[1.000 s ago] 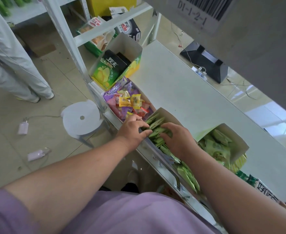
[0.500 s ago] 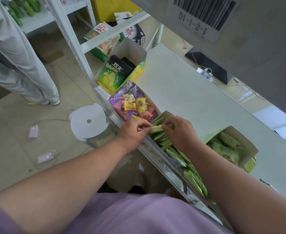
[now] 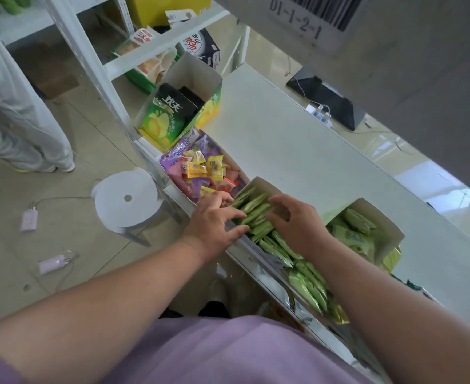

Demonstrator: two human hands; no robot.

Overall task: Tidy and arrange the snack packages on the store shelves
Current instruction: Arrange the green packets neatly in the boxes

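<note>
we see both hands at the shelf's front edge, over an open carton of green snack packets. the left hand rests spread fingers on the packets' near ends; the right hand curls over them from the far side. beside the carton, mixed candy packets lie in a box.

Both bare arms reach forward; left hand and right hand spread relaxed fingers.
</note>
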